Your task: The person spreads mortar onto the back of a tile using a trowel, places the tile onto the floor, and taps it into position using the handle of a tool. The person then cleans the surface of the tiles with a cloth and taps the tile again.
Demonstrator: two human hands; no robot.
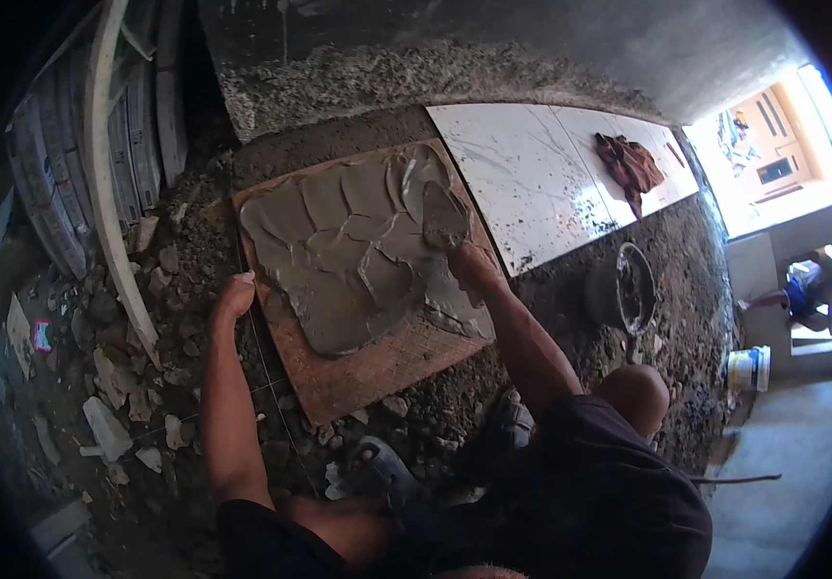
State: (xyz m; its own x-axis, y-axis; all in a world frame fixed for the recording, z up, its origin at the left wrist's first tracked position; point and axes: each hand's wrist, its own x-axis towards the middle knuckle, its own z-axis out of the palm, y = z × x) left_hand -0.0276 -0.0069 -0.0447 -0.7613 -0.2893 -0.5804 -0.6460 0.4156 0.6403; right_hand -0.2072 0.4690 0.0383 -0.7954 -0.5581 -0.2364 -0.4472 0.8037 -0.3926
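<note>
A large tile lies in front of me with its reddish-brown, patterned back facing up. Wet grey mortar covers most of it in ridged, overlapping strokes. My right hand is closed round the handle of a trowel, whose mortar-smeared blade rests at the upper right part of the mortar. The handle is mostly hidden by my fingers. At the tile's left edge my left hand is closed, its fingers on the rim.
White marbled tiles adjoin at the right, bearing a brown cloth. A bucket stands on the dirt beside my right arm. Rubble, a leaning wooden strip and stacked boards occupy the left. Another person is far right.
</note>
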